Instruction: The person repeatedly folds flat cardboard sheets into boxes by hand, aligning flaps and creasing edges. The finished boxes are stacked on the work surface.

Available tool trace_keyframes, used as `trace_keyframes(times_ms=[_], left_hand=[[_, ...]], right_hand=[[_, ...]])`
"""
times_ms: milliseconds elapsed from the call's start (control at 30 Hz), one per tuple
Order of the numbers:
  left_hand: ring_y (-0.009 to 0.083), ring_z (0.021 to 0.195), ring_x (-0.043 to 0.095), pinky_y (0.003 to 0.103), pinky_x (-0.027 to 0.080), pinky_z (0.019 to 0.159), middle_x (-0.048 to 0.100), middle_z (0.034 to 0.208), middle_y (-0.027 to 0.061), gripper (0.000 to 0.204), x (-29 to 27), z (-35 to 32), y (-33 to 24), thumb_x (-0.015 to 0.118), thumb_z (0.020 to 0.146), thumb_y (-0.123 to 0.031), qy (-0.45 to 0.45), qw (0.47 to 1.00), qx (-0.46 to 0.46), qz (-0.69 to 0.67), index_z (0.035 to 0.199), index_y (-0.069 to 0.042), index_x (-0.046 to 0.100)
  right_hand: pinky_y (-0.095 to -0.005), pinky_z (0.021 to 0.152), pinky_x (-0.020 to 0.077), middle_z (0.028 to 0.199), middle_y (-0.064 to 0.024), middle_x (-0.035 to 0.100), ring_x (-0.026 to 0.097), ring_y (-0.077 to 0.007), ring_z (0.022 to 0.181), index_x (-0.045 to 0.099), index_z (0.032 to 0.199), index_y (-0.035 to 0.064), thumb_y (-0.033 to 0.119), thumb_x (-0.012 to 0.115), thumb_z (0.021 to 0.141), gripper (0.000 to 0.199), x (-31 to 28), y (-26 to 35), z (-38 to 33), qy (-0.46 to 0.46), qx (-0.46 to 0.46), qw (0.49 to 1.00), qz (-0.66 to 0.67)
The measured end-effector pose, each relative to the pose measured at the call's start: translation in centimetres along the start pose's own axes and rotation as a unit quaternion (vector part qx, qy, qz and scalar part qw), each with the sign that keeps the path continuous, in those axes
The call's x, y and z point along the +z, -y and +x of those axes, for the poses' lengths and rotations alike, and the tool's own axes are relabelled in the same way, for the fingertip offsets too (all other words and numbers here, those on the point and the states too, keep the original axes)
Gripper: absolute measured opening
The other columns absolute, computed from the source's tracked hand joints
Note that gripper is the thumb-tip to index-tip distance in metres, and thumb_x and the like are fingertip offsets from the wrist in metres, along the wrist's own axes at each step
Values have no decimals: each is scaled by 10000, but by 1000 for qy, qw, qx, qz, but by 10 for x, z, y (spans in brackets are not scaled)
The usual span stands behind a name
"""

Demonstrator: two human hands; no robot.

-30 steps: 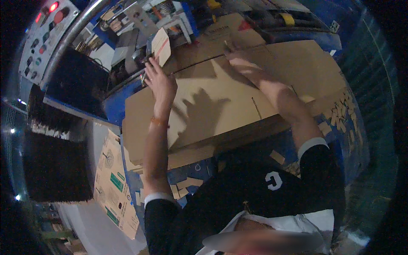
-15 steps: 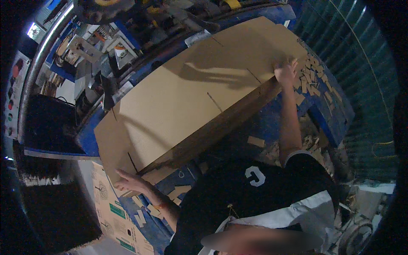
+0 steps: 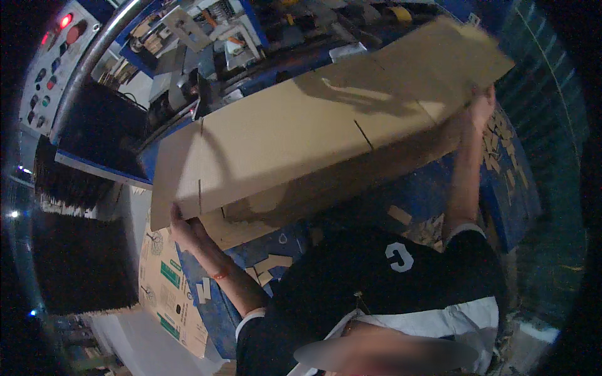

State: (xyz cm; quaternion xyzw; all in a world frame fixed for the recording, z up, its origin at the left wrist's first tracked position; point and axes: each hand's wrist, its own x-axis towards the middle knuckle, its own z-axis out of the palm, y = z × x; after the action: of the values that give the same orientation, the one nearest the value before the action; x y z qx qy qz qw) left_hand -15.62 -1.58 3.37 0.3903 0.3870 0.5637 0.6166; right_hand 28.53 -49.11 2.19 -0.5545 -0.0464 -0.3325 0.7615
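A long brown cardboard sheet with several dark slots spans the view from lower left to upper right. Its near side is lifted, and shaded cardboard shows beneath that edge; whether this is a folded flap or a second sheet I cannot tell. My left hand grips the near left corner, thumb on top and the other fingers mostly hidden underneath. At the right end my right hand is closed on the near edge, slightly blurred.
Under the sheet is a blue worktable strewn with small cardboard offcuts. Machinery stands behind it, a control panel with a lit red lamp at far left. A printed cardboard piece lies lower left. Corrugated sheeting rises at right.
Both hands have raised the sheet's near side, and more of its shaded underside shows. My left hand's thumb now lies over the corner. The whole view has also shifted, bringing more control panel in.
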Motion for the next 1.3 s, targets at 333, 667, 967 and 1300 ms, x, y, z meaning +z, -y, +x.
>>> trace_keyframes(times_ms=[333, 667, 967, 1300], left_hand=[[269, 1209, 497, 407, 408, 984, 515, 1305, 147, 390, 2, -101, 30, 531, 847, -56, 399, 778, 308, 376, 1235, -12, 525], [298, 1274, 432, 469, 349, 1042, 468, 1358, 126, 497, 36, -116, 33, 530, 777, -19, 523, 526, 403, 537, 1270, -90, 521], [315, 1291, 392, 399, 337, 1058, 425, 1388, 139, 516, 93, -21, 47, 458, 836, -20, 427, 650, 444, 445, 1345, -103, 452], [394, 1313, 322, 606, 267, 1012, 323, 1423, 226, 688, 199, 48, 91, 494, 874, -98, 193, 641, 427, 608, 1456, -36, 131]], right_hand=[[-433, 1010, 390, 1216, -112, 587, 522, -276, 1183, 615, 1121, 65, 96, 516, 844, 296, -18, 71, -192, 613, -419, 618, -258], [-440, 999, 399, 1242, -107, 547, 491, -277, 1196, 566, 1123, 49, 101, 544, 787, 341, 3, 79, -190, 647, -431, 579, -248], [-431, 981, 414, 1276, -90, 542, 517, -280, 1173, 566, 1180, 90, 229, 547, 865, 345, 116, 13, -164, 655, -410, 592, -226], [-376, 943, 432, 1305, -122, 511, 515, -309, 1161, 542, 1247, 156, 307, 464, 934, 356, 243, -54, -154, 619, 131, 722, -281]])
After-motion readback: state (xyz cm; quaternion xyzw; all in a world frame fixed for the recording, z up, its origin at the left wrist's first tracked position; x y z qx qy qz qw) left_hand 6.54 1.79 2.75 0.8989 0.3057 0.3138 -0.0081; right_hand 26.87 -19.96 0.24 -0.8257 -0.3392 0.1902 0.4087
